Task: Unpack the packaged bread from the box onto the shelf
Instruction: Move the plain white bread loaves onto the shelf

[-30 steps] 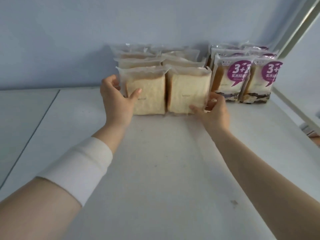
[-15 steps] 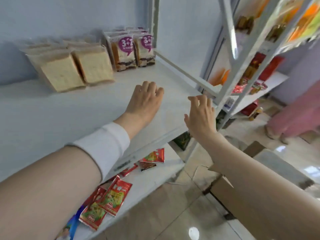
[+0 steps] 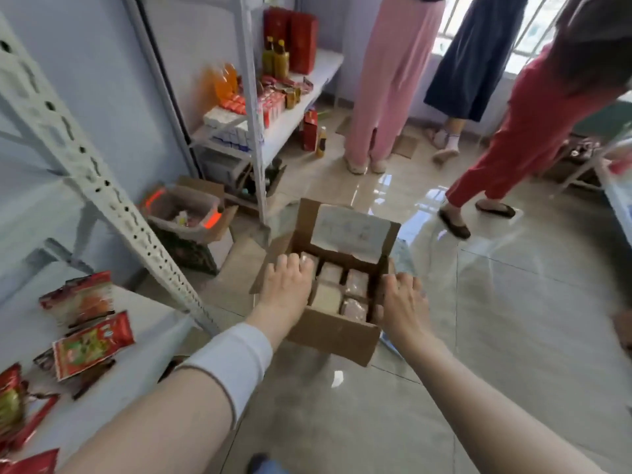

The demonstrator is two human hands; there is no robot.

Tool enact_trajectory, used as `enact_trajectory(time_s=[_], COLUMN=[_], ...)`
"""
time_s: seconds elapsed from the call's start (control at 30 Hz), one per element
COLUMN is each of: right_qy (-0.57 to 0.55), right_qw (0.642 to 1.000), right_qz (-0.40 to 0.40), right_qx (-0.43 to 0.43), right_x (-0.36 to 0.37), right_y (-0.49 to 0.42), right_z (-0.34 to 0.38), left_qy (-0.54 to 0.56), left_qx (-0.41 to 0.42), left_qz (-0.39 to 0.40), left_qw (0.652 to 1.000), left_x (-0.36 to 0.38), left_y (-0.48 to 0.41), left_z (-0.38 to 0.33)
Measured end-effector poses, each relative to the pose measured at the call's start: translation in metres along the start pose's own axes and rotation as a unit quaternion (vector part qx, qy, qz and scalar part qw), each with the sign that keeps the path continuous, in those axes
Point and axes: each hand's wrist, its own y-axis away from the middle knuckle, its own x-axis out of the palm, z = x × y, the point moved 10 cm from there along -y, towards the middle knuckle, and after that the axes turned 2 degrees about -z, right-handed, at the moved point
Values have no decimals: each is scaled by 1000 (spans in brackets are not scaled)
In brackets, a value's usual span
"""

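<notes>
Down on the glossy tiled floor, the view now centres on the open cardboard box, where a second ago it faced the upper shelf and the two bread packs just set there. Several wrapped bread packs remain inside, so another round is beginning. Left hand reaches over the box's left edge, right hand over its right; both have fingers spread and hold nothing yet. Red snack packets lie on the lower shelf at left.
</notes>
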Motion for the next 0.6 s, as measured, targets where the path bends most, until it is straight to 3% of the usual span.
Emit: enact_trajectory(time_s=[0.13,0.37,0.47,0.6], right_qy=[-12,-23,-44,-139], right_qw=[997,981,967,924], right_qz=[62,175,226,294], right_qx=[41,80,111,199], right_x=[64,196,266,367], right_y=[-38,-124,-156,-181], right_z=[-37,-42,-43,-45], left_qy=[31,92,124,184], left_qx=[-11,-62,-104,-224], left_qz=[65,162,211,255], left_qw=[997,980,964,923], left_x=[75,206,275,368], left_y=[-51,-167,-207,-236], left_z=[-12,17,29,50])
